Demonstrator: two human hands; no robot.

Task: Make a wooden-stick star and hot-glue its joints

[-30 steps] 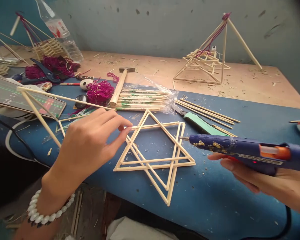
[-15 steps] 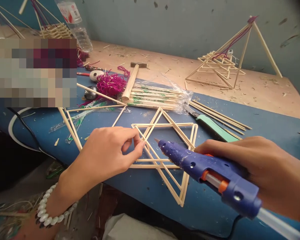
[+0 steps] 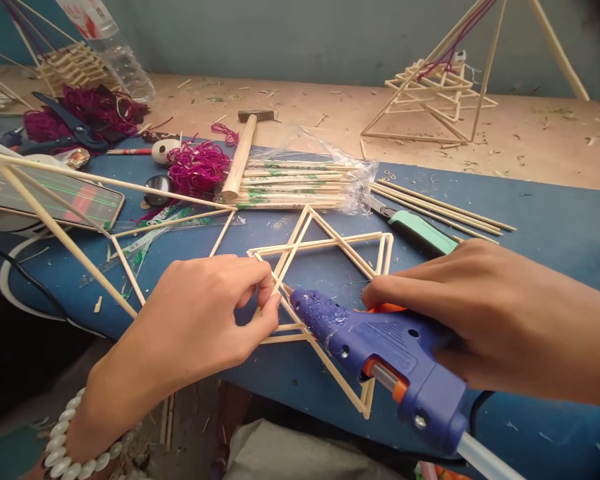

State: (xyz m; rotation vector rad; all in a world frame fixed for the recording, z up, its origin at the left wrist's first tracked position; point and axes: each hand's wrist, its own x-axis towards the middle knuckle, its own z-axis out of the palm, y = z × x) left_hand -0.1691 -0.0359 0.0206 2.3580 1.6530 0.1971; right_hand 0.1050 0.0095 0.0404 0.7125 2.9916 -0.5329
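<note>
L hand (image 3: 200, 320) pinching bamboo star frame (image 3: 330, 239) — R hand (image 3: 495, 313) w/ glue gun (image 3: 380, 353)

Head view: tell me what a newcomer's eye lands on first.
A blue hot glue gun in the right hand stands out first, its nozzle at a star-shaped stick frame pinched by the left hand on the blue table cover. Behind them lies a tangle of magenta yarn, and a stick pyramid stands back right.

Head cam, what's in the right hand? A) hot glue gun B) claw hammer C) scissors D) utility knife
A: the right hand grips a blue hot glue gun, its nozzle close to the stick star frame that the left hand pinches.
</note>
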